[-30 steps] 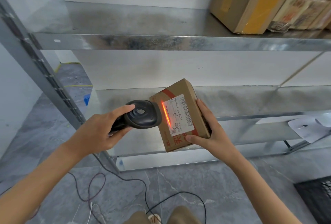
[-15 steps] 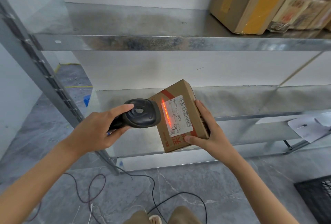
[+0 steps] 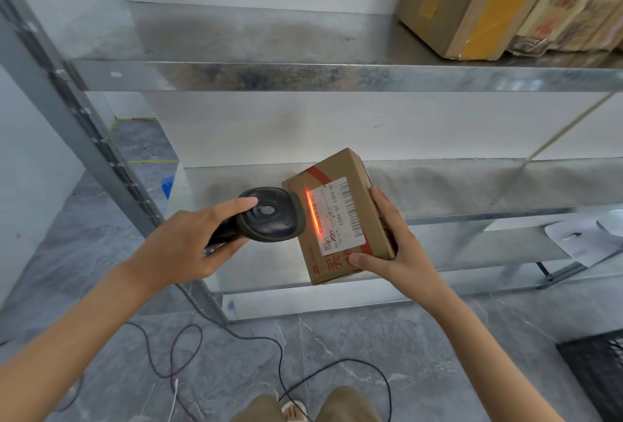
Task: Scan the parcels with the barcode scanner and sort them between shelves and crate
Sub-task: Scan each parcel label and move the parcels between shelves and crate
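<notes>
Little moved: red scan line (image 3: 313,216) stays on white label. Left hand (image 3: 188,243) grips black handheld scanner (image 3: 269,216); right hand (image 3: 394,246) clasps brown cardboard parcel (image 3: 340,212). Scan underway, sorting pending; boxes (image 3: 472,3) already on top metal shelf (image 3: 303,76).

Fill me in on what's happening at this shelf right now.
A person is scanning a parcel. The left hand grips a black barcode scanner, whose red beam falls across the left edge of the white label on a small cardboard parcel. The right hand holds that parcel up in front of the middle shelf. More parcels stand on the upper shelf at the right, and a corner of a black crate shows on the floor at lower right.
</notes>
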The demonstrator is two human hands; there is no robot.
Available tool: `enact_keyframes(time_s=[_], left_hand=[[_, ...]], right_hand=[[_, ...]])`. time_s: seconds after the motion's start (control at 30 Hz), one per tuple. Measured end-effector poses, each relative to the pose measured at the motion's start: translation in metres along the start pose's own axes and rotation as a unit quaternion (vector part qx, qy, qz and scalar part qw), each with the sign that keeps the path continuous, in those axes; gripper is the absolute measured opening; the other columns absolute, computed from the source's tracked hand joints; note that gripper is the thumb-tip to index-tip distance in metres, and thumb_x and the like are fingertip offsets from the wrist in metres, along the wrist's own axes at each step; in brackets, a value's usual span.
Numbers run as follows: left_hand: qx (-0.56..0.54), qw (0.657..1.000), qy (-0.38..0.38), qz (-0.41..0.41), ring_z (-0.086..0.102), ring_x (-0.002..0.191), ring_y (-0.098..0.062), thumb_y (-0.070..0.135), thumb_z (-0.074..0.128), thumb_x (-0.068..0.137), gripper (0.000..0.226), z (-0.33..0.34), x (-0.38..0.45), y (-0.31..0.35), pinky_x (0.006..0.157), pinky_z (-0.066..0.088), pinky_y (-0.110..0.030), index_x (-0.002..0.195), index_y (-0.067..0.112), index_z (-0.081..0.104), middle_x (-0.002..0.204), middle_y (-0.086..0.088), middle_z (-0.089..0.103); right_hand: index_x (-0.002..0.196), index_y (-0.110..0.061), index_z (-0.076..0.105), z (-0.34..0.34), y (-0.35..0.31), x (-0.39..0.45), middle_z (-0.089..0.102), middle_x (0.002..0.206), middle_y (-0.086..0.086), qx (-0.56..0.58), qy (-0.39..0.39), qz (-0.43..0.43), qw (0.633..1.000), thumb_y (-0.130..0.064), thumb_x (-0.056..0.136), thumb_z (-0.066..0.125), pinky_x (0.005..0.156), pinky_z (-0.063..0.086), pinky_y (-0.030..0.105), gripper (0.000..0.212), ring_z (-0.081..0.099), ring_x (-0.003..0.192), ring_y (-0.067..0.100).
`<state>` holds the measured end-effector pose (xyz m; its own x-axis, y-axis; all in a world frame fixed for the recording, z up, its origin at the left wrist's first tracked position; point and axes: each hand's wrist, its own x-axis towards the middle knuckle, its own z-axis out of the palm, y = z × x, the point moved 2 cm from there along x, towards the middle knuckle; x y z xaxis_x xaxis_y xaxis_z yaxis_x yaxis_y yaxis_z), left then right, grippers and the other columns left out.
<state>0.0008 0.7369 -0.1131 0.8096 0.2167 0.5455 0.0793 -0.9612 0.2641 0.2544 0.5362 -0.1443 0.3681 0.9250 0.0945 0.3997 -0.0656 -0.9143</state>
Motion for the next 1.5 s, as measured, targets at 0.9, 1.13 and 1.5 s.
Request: enact_keyframes(time_s=[0.9,1.13,1.5], left_hand=[[-0.112,0.99,0.03,-0.083,0.068,0.082,-0.015,0.062,0.052,0.093,0.058,0.011,-0.003,0.006,0.076,0.049,-0.007,0.144,0.04,0.032,0.11,0.034,0.058],[-0.316,0.932,0.055,-0.168,0.066,0.077,-0.003,0.043,0.062,0.085,0.062,0.057,0.029,0.027,0.068,0.053,-0.018,0.134,0.066,0.031,0.108,0.029,0.066],[-0.482,0.868,-0.005,-0.122,0.059,0.058,-0.023,0.036,0.066,0.083,0.062,0.153,0.15,0.106,0.053,0.054,-0.042,0.136,0.052,0.037,0.096,0.001,0.07]], right_hand=[[0.154,-0.045,0.021,0.001,0.011,-0.007,0.034,0.156,-0.007,0.03,0.03,0.018,0.999,-0.03,0.076,0.079,0.104,0.052,0.039,0.099,0.043,0.138,0.013],[0.154,-0.043,0.023,-0.021,0.026,-0.032,0.039,0.153,-0.01,0.068,0.128,0.073,0.987,-0.024,0.075,0.08,0.106,0.05,0.04,0.099,0.044,0.137,0.01],[0.151,-0.046,0.026,-0.088,0.056,-0.12,0.049,0.145,-0.015,0.133,0.367,0.147,0.909,-0.024,0.074,0.081,0.101,0.051,0.027,0.098,0.051,0.131,0.005]])
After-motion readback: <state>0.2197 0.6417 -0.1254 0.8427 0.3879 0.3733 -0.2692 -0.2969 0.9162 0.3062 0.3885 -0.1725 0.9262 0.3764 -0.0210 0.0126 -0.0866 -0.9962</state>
